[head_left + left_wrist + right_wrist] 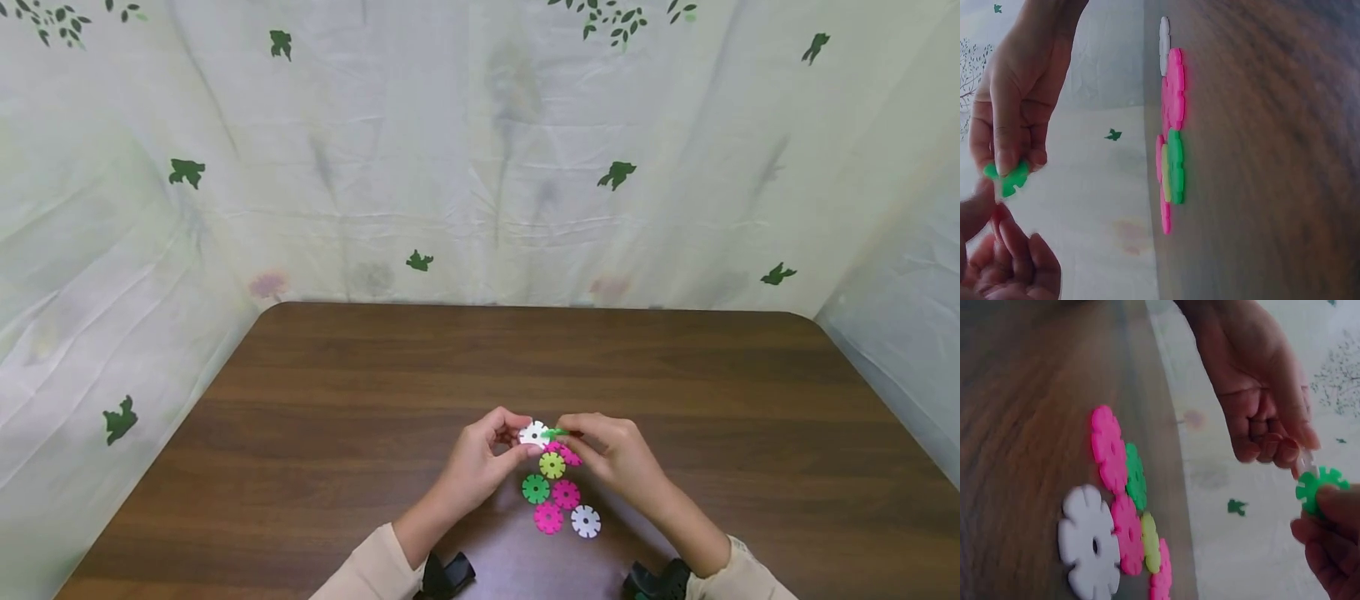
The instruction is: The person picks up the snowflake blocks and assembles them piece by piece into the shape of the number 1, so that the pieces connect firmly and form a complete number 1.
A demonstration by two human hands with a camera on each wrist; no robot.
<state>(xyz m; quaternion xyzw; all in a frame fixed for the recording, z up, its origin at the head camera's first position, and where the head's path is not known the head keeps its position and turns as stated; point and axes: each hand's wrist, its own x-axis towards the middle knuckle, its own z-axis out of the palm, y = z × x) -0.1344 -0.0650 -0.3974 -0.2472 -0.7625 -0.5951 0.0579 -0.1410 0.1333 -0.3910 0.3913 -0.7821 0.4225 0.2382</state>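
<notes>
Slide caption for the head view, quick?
Left hand pinches a white disc, right hand a green one, above the table.

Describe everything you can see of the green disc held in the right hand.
The green disc is thin, flat and bright, apparently plastic, with slots cut into its rim. The right hand pinches it above the table, covering part of its face. It shows nearly edge-on to the head camera, at an angle to the white disc in the left hand, and appears to meet that disc's edge.
</notes>
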